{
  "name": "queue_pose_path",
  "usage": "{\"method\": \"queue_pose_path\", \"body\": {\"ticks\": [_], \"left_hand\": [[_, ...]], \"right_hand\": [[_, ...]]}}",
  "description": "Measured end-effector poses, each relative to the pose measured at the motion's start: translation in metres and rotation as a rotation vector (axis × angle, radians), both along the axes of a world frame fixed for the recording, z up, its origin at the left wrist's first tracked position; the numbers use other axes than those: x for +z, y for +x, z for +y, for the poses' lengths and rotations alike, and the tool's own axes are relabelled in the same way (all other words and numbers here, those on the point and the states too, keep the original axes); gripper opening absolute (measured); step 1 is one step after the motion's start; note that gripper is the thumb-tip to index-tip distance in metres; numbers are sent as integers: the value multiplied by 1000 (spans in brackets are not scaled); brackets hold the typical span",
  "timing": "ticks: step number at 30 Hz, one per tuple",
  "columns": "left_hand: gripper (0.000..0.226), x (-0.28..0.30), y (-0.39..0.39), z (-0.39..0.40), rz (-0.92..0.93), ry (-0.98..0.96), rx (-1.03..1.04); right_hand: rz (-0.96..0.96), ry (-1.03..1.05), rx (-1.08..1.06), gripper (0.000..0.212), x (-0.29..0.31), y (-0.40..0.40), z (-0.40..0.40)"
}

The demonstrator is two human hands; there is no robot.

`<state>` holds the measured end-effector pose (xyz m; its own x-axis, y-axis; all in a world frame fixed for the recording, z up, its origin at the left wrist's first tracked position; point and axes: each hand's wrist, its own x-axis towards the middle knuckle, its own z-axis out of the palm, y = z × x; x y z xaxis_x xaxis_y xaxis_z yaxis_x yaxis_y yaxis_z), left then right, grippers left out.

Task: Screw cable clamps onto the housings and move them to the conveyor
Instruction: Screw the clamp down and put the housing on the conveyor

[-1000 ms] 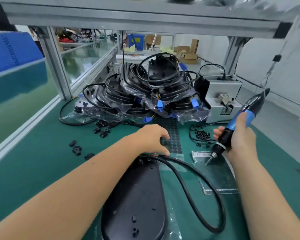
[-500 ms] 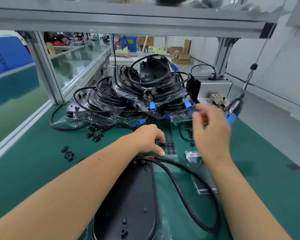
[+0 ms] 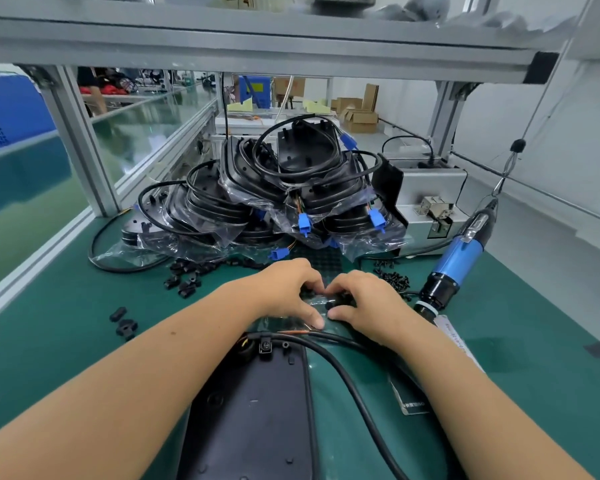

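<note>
Both my hands are curled together just past the top end of the housing (image 3: 253,410), which lies flat on the bench (image 3: 49,341) right in front of me. The left hand (image 3: 288,292) and right hand (image 3: 364,299) meet fingertip to fingertip over a small black piece, probably a clamp (image 3: 338,301), and the right seems to pinch it; what the left holds I cannot tell, since its fingers hide it. The clamp looks light, hard and small enough to slip or flick away, so I would keep it pinched by its sides between thumb and forefinger. The housing reads as a stiff plastic shell, fairly light, best taken by its long edges. Its cable (image 3: 357,393) is thick, springy rubber that loops off to the right and will likely tug back, so I would press it down close to where it enters the shell. The driver (image 3: 454,265) hangs free at my right, touching neither hand. More housings (image 3: 291,188) sit piled in bags behind, with loose clamps (image 3: 184,278) and screws (image 3: 394,277) scattered nearby.
</note>
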<state>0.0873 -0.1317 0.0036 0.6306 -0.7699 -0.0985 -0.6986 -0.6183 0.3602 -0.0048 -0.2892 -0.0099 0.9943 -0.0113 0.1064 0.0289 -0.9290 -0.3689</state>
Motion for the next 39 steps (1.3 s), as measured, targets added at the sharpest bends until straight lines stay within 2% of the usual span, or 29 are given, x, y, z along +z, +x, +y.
{"method": "queue_pose_path", "body": {"ticks": [4,10,12,17,23,39], "left_hand": [[36,-5,1,-2,-31,-110,63],[28,-3,-1,-2,-61,-141,68],[28,-2,-2,-3,-88,-127,65],[27,-2,-3,-4,-88,-104,67],[35,-4,2,-4,-62,-113,82],[30,7,0,1,30,-53,21]], "right_hand": [[-134,22,-64,21,-4,-1,2],[-150,24,-101,18,0,1,7],[-142,55,-114,15,4,3,9],[-158,-17,-137,12,8,5,10],[-267,-202,-126,13,8,3,19],[-348,-193,-85,5,4,-4,22]]}}
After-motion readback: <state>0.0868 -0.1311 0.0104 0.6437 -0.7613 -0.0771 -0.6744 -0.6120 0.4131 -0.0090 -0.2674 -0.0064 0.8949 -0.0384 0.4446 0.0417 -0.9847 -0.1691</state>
